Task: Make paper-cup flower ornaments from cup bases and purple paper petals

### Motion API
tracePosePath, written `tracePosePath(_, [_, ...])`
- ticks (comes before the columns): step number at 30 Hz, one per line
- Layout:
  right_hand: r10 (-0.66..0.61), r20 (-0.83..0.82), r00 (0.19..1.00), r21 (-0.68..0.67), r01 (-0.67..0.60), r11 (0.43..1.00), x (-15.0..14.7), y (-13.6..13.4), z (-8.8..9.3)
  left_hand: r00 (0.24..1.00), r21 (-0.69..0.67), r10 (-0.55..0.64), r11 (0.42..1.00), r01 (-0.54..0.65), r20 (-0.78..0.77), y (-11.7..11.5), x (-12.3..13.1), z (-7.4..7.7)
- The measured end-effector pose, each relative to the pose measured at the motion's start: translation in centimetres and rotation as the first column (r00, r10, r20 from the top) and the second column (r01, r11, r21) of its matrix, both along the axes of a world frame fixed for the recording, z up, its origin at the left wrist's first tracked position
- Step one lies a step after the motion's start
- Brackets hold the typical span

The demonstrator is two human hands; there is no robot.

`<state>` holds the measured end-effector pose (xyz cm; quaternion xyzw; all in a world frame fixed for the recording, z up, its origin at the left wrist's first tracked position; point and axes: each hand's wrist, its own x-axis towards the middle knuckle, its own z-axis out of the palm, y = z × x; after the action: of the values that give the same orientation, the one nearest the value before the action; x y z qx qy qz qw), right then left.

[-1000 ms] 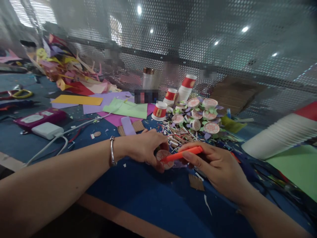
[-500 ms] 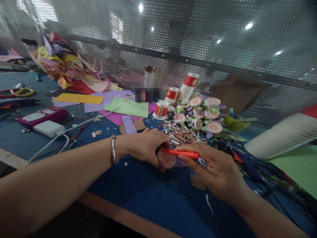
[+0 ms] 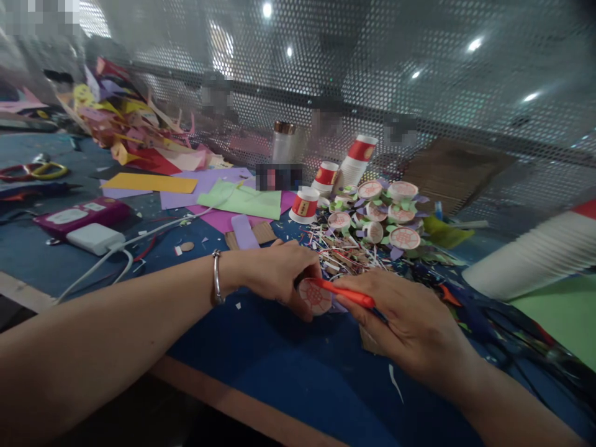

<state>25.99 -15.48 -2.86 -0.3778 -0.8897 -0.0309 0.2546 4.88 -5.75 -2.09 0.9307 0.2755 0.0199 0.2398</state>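
My left hand (image 3: 291, 273) is closed around a cut paper cup bottom (image 3: 316, 297), whose round pale face bears red lines like a turtle shell. A red marker (image 3: 351, 293) lies in the grip of my right hand (image 3: 410, 323), its tip touching the upper part of that disc. A bit of purple paper shows beside the disc, partly hidden by my right hand. Just beyond my hands stands a group of finished-looking cup pieces (image 3: 404, 238) with the same red pattern and green and purple paper bits. Paper shreds (image 3: 342, 251) lie in front of them.
Red-and-white paper cups (image 3: 305, 206) and a tilted cup stack (image 3: 356, 162) stand behind. Coloured paper sheets (image 3: 242, 200), a purple box (image 3: 84, 217), a white adapter (image 3: 95, 239) and scissors (image 3: 49, 171) lie left. A long cup stack (image 3: 535, 254) leans at right.
The marker tip has moved slightly across the disc's upper part, and my right hand has turned a little with it. My left hand keeps its hold; the view has shifted slightly.
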Motion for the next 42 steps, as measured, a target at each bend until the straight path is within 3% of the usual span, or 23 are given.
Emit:
tracePosePath(8, [-0.049, 0.114, 0.992, 0.023, 0.047, 0.999, 0.0, -0.5, 0.7, 1.000, -0.037, -0.005, 0.999, 0.006, 0.025, 0.2, 0.0, -0.2])
tracePosePath(14, [-0.048, 0.064, 0.997, 0.007, 0.048, 0.999, -0.2, -0.4, 1.4, 1.000, -0.004, -0.010, 1.000, 0.010, 0.020, 0.1, 0.1, -0.3])
tracePosePath(22, [-0.086, 0.026, 0.996, -0.074, 0.088, 0.993, -0.9, 0.5, 2.5, 0.999, 0.035, -0.029, 0.999, 0.029, 0.020, 0.2, -0.1, -0.5])
tracePosePath(26, [-0.088, -0.012, 0.996, -0.182, 0.084, 0.980, -1.1, 1.3, 2.9, 0.998, 0.023, -0.042, 0.999, 0.042, 0.036, 0.5, -0.2, -0.8])
tracePosePath(34, [-0.230, -0.214, 0.949, -0.488, 0.100, 0.867, -1.4, 3.4, 2.5, 1.000, 0.019, -0.022, 1.000, 0.022, 0.011, 0.3, -0.2, -0.4])
tracePosePath(42, [-0.392, -0.431, 0.813, -0.664, 0.008, 0.748, -2.1, 4.7, 0.3, 0.998, 0.073, -0.068, 0.995, 0.069, -0.005, 0.7, -0.2, -0.4])
